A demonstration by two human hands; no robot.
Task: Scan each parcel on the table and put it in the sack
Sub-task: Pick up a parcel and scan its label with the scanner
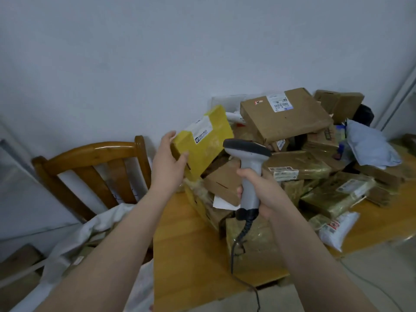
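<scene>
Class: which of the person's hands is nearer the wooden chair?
Left. The left hand, gripping the yellow parcel, is just beside the wooden chair, near its backrest. The right hand, holding the scanner, is farther away, over the table.

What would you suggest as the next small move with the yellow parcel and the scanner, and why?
Probably swing the barcode scanner, gripped in the right hand, onto the white label of the yellow parcel that the left hand holds above the pile. The label faces up in plain view, and the scanner's head sits beside the parcel, seemingly not aimed at it.
</scene>
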